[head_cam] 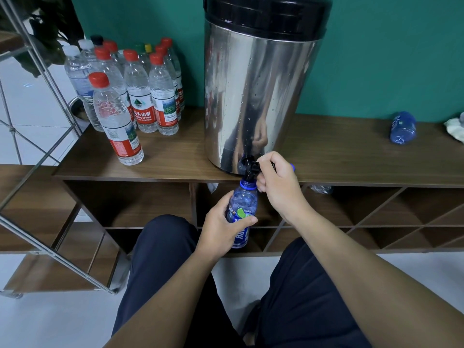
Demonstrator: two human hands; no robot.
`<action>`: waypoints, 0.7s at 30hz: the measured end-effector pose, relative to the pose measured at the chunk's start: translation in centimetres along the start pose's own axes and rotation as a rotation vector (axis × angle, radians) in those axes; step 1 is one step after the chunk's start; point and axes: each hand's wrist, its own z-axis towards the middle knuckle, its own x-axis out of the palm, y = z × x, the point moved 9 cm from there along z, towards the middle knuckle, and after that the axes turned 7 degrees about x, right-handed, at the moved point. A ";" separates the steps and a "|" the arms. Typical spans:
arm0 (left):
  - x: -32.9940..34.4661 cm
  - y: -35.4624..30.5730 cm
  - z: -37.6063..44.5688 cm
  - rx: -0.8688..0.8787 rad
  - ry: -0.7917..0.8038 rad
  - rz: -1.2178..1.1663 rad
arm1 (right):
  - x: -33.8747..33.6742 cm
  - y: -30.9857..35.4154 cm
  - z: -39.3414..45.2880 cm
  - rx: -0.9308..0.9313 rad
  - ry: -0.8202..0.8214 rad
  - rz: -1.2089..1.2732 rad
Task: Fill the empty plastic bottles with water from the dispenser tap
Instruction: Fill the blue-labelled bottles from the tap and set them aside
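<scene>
Uncapped blue bottle [242, 209] upright, mouth under black tap [251, 169]

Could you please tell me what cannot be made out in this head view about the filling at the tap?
- Tap lever: covered by the right hand, so its position is unclear.
- Water stream: hidden where the spout meets the mouth of the blue bottle.
- Fill level: masked by the left hand and the label.
- Dispenser top: cut off by the upper edge.
- Small blue item behind the right hand: mostly hidden.
</scene>
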 end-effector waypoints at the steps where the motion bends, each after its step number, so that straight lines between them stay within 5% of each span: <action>1: 0.0 0.0 0.0 0.004 0.002 -0.004 | 0.0 0.0 0.0 -0.003 0.002 -0.001; 21: 0.0 -0.1 0.0 0.021 0.008 0.004 | -0.1 -0.2 0.2 -0.016 -0.001 -0.039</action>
